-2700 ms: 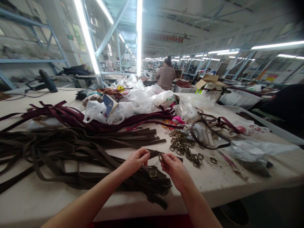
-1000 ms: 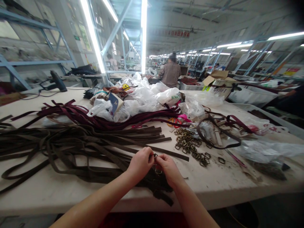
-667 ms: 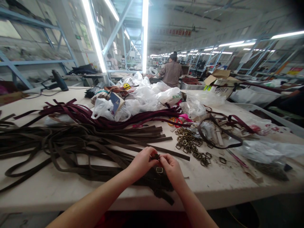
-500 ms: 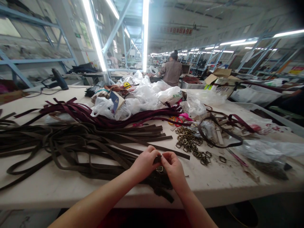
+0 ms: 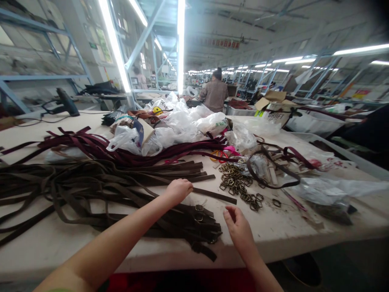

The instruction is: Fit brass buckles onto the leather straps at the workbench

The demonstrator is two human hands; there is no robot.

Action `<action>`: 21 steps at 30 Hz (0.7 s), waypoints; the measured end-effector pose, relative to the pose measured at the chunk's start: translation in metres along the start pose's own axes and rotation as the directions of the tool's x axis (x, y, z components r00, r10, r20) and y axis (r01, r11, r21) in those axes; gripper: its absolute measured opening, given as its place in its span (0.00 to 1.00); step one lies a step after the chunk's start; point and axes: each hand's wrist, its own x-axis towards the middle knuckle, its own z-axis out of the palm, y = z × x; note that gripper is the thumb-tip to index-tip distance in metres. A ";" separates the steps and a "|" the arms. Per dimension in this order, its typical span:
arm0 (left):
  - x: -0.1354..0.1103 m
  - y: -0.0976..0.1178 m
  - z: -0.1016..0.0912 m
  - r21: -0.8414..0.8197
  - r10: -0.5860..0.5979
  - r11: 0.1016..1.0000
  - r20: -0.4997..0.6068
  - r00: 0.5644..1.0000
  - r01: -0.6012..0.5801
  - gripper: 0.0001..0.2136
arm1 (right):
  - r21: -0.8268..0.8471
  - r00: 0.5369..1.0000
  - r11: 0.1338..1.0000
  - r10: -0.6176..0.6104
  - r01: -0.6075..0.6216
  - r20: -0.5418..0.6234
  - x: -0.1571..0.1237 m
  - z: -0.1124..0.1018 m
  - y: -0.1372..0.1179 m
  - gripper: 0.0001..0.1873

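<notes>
My left hand [image 5: 180,191] is closed at a dark brown strap [image 5: 215,195], which runs out to the right from its fingertips; the fingers' undersides are hidden. Just right of the strap pile's front end, my right hand [image 5: 240,227] hovers over the table with thumb and fingers slightly apart, holding nothing. Between my hands lie brown straps with square metal buckles [image 5: 199,209] on their ends. More long brown straps [image 5: 91,182] spread loosely to the left. A heap of brass-coloured buckles [image 5: 235,178] lies beyond my right hand, and a single buckle [image 5: 276,202] sits apart from it.
Dark red straps [image 5: 127,156] lie behind the brown ones. White plastic bags [image 5: 182,121] are piled at the back. A heat gun [image 5: 67,103] rests at the far left. Clear plastic bags [image 5: 322,194] lie at the right. A person [image 5: 214,93] stands beyond the table [image 5: 170,253].
My hands have come apart. The left moved away and left to the long strap, the right drew off to the right. The buckled strap they worked on now rests on the pile.
</notes>
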 end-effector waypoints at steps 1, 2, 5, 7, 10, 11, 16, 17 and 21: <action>0.010 0.002 0.006 0.013 0.033 0.999 0.011 0.999 -0.033 0.10 | -0.072 0.997 0.997 -0.015 0.010 -0.080 0.008 -0.004 0.004 0.20; 0.019 0.006 0.013 0.012 0.066 0.998 0.018 0.998 -0.066 0.09 | -0.147 0.987 0.989 -0.038 0.015 -0.157 0.017 -0.007 0.008 0.21; 0.038 0.029 0.033 -0.012 0.144 0.990 0.013 0.989 -0.144 0.09 | -0.270 0.978 0.961 -0.105 0.054 -0.178 0.038 -0.014 0.017 0.19; 0.043 0.043 0.041 -0.047 0.189 0.981 -0.014 0.982 -0.189 0.13 | -0.204 0.993 0.975 -0.107 0.093 -0.059 0.044 -0.015 0.017 0.13; 0.040 0.055 0.041 -0.157 0.261 0.951 -0.045 0.964 -0.265 0.14 | 0.090 0.988 0.994 -0.075 0.063 0.137 0.043 -0.012 0.009 0.10; 0.037 0.056 0.038 -0.197 0.266 0.943 -0.043 0.963 -0.269 0.12 | 0.197 0.979 0.980 -0.063 0.024 0.195 0.044 -0.011 0.007 0.11; 0.021 0.049 0.017 -0.273 0.082 0.958 -0.048 0.995 -0.092 0.12 | 0.056 0.992 0.998 -0.047 0.041 0.116 0.066 -0.013 0.012 0.16; 0.019 0.047 0.014 -0.283 0.038 0.958 -0.054 0.998 -0.052 0.12 | -0.136 0.996 0.988 -0.059 0.068 0.070 0.073 -0.013 0.015 0.14; 0.013 0.040 0.012 -0.388 -0.080 0.919 -0.016 0.997 0.067 0.12 | -0.666 0.995 0.740 -0.044 0.096 0.095 0.089 -0.011 0.017 0.09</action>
